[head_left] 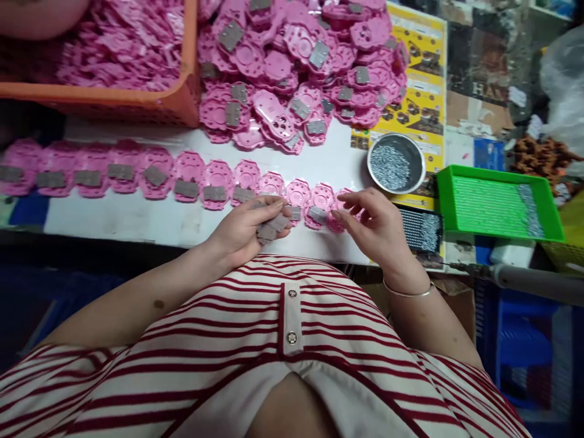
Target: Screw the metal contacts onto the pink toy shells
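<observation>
Several pink plastic parts [189, 173] lie in a long row across the white table, most with a grey plate [216, 193] on them. Near the row's right part, my left hand [249, 228] is closed around a bunch of grey plates [272, 228]. At the right end, my right hand [376, 225] is over the last pink part [337, 220] and partly hides it. Its thumb and forefinger are apart, and nothing shows between them.
An orange crate [189, 73] of pink pieces stands at the back left, beside a heap of pink parts [274, 64]. On the right are a metal bowl [422, 173] of screws, a black tray [417, 228], a green tray [502, 231] and a screwdriver tool [524, 277].
</observation>
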`<state>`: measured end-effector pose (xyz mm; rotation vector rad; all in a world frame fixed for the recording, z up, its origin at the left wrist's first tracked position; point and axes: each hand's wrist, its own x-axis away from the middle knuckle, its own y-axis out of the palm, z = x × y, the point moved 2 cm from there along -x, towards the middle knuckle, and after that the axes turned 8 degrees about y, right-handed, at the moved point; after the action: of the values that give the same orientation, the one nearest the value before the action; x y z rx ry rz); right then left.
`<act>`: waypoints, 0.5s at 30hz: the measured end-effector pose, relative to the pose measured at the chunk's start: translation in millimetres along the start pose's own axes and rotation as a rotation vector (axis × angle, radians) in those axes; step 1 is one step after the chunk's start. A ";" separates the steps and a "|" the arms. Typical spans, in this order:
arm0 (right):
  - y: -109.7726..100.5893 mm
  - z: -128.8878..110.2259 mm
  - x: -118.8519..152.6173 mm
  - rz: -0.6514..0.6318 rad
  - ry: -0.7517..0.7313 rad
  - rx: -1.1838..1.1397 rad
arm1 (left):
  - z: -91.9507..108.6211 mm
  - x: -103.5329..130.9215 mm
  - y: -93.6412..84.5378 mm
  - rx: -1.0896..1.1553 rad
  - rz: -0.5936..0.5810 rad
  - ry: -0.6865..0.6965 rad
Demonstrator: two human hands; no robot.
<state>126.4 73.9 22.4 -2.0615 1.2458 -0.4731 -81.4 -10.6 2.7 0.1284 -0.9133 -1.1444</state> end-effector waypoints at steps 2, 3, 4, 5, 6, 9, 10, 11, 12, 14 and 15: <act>13.6 -18.8 -4.7 -0.095 -0.058 -0.073 | -2.1 -2.4 1.7 0.045 -0.047 -0.001; 21.1 -27.3 -6.5 -0.142 -0.072 -0.081 | -3.3 -3.2 2.2 0.064 -0.069 -0.001; 28.3 -34.5 -8.0 -0.183 -0.073 -0.066 | -4.4 -3.6 2.4 0.079 -0.089 0.003; 34.6 -40.2 -9.2 -0.213 -0.064 -0.030 | -5.2 -3.5 2.4 0.090 -0.104 0.010; 39.9 -44.3 -10.2 -0.240 -0.049 0.016 | -5.6 -2.9 2.3 0.097 -0.112 0.017; 48.8 -49.3 -12.1 -0.284 -0.006 0.088 | -5.1 0.3 1.6 0.091 -0.134 -0.002; 49.9 -49.5 -12.4 -0.279 0.003 0.063 | -4.6 1.6 1.3 0.086 -0.144 -0.026; 50.2 -49.4 -12.5 -0.259 0.008 0.013 | -4.0 2.9 0.9 0.081 -0.157 -0.055; 50.4 -48.9 -12.4 -0.233 0.016 -0.053 | -3.4 4.0 0.6 0.075 -0.170 -0.080; 51.1 -46.8 -11.1 -0.179 0.058 -0.203 | -2.4 5.4 -0.3 0.050 -0.177 -0.107; 52.4 -45.3 -10.0 -0.165 0.094 -0.285 | -2.3 5.7 -1.2 0.030 -0.162 -0.108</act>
<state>60.8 49.8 17.8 -2.4208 1.2621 -0.4954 -80.1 -16.6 3.8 0.1681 -1.0308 -1.2976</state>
